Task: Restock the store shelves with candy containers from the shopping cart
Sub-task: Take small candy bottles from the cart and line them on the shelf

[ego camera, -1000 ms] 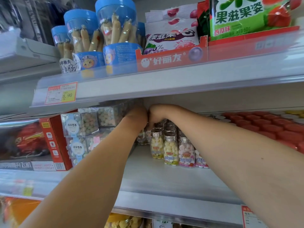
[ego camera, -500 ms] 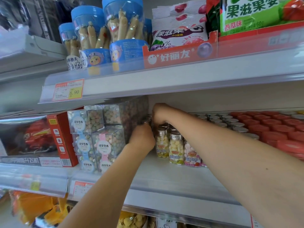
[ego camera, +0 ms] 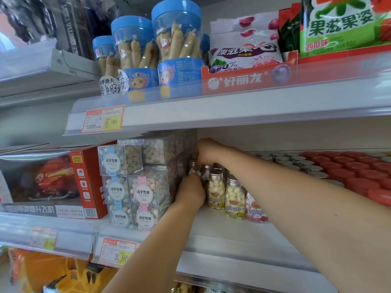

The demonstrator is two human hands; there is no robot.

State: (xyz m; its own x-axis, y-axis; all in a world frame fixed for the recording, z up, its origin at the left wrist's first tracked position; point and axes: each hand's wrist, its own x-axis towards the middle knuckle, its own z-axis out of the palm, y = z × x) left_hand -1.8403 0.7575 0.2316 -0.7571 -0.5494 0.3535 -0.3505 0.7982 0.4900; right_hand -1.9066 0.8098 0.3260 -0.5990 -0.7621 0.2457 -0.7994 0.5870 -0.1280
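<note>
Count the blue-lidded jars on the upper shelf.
3 in a row: left jar, middle jar, right jar. A blue sliver behind it may be a fourth.

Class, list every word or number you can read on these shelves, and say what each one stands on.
"8.90": upper price tag, on the top shelf's edge.
"3.80": lower price tag, on the rail below.
"好丽友": red display tray.
"果滋果姿" and "西瓜味": green bag.
"清享悠香": round labels on the clear candy cubes.
Too blurred to read: the small bottles' labels, the toy box print, both tags' fine print.
</note>
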